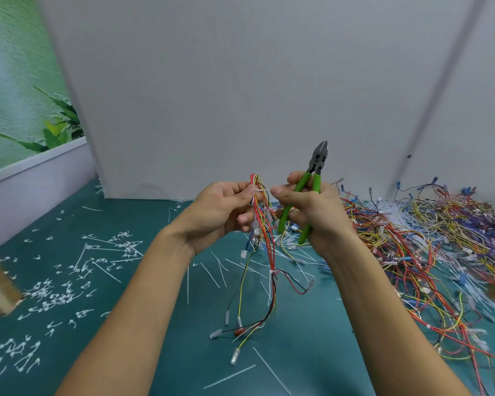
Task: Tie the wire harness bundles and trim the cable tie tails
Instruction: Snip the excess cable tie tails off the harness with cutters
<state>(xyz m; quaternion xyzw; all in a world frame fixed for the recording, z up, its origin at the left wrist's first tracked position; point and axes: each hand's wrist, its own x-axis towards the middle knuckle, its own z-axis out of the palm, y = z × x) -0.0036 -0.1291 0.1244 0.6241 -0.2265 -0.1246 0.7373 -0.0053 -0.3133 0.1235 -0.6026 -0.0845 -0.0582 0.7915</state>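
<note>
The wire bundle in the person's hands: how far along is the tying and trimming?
Done: a lower tie already binds the harness, and clipped tails litter the mat. In hand: the left hand grips the harness while the right hand, holding the green cutters pointing up, has its fingertips at the upper tie. Left: trimming that tie, and probably the tangled pile at right.

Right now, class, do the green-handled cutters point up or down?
Up: the right hand grips the cutters by their handles, black nose rising above it.
</note>
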